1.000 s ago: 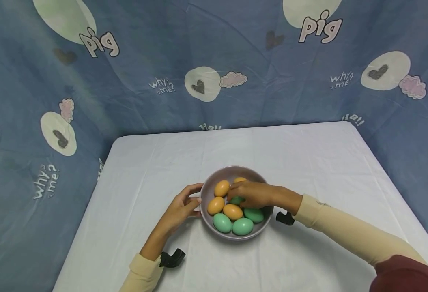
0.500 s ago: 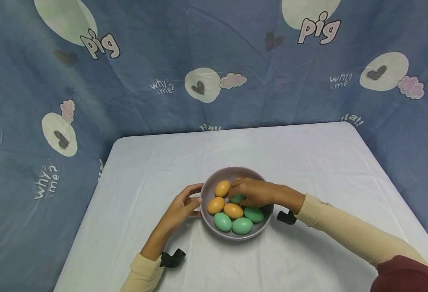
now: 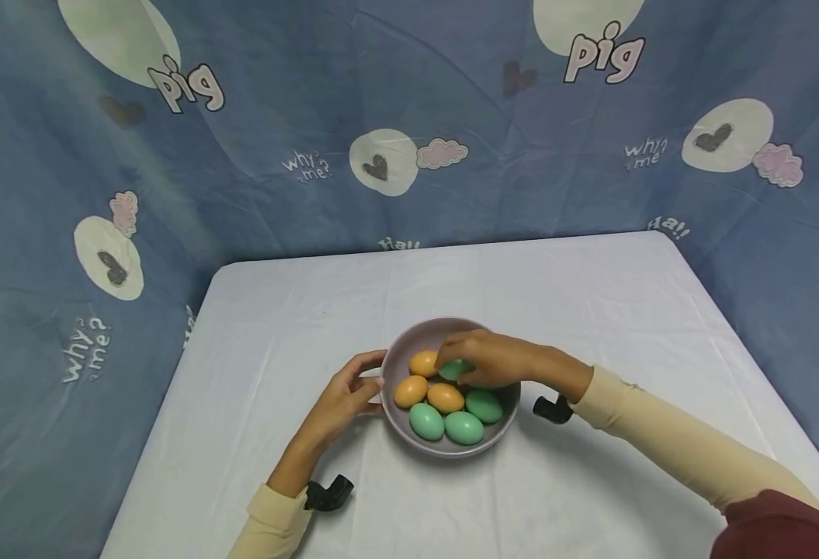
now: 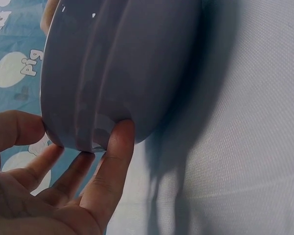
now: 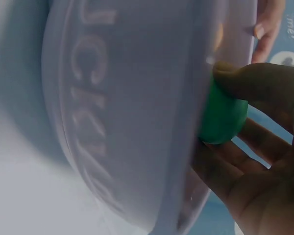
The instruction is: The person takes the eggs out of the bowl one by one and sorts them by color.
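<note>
Fingers of the right hand curl around a green egg above the middle of the bowl in the head view. The left hand rests against the left side of the bowl, its fingers almost straight and touching the rim. Three orange eggs lie in the left part of the bowl, and three other green eggs lie in its near part. The bowl stands on a white table. Behind the bowl hangs a blue cloth with the printed words "pig", "why? me?" and "Ha!!". Compared with half a second ago, the right hand and its egg are a little higher and further from the person; the left hand and the bowl are in the same place.

From the left wrist view, the left hand has its straight fingers on the outer wall of the bowl, and the thumb is at the rim. "pig" can be read on the cloth behind.

From the right wrist view, the right hand pinches the green egg between thumb and fingers, just beside the rim of the bowl. Raised letters run along the bowl wall, but I cannot read them.
</note>
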`<state>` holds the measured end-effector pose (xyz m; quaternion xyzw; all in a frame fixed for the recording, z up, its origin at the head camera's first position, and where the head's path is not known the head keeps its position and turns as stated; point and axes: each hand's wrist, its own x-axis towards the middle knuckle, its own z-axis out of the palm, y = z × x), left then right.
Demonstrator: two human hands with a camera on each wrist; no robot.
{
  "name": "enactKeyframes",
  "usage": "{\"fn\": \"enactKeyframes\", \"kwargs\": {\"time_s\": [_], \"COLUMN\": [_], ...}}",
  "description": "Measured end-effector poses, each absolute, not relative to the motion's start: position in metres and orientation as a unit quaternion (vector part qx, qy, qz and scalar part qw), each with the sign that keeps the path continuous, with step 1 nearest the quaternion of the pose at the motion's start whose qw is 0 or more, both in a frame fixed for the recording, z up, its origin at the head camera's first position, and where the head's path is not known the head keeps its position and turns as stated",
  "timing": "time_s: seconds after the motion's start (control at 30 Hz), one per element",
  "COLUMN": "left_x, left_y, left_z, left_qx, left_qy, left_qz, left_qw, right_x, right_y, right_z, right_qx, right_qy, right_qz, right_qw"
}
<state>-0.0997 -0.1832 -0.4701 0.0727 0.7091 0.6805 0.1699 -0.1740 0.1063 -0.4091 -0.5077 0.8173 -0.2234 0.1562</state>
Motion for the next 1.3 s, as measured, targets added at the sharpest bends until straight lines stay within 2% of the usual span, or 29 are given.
{"fn": "enactKeyframes", "kwargs": {"time_s": [0.33, 0.67, 1.0, 1.3], "left_x": [-0.102, -0.106, -0.105, -0.106], "left_y": [-0.182, -0.18, -0.183, -0.181], "left_z": [-0.469, -0.472, -0.474, -0.476], "left_qx": [0.076, 0.086, 0.085, 0.081], "left_qy": [0.708, 0.703, 0.701, 0.695], "left_qz": [0.681, 0.685, 0.687, 0.693], "left_qw": [0.172, 0.168, 0.171, 0.174], "right_x": [-0.173, -0.172, -0.164, -0.163], "right_y": [0.132, 0.176, 0.222, 0.252], "right_z": [-0.39, -0.372, -0.389, -0.427], "right_qx": [-0.46, -0.414, -0.33, -0.268], "right_qy": [0.834, 0.848, 0.878, 0.903], "right_qz": [-0.261, -0.311, -0.335, -0.328], "right_qw": [0.158, 0.114, 0.084, 0.076]}}
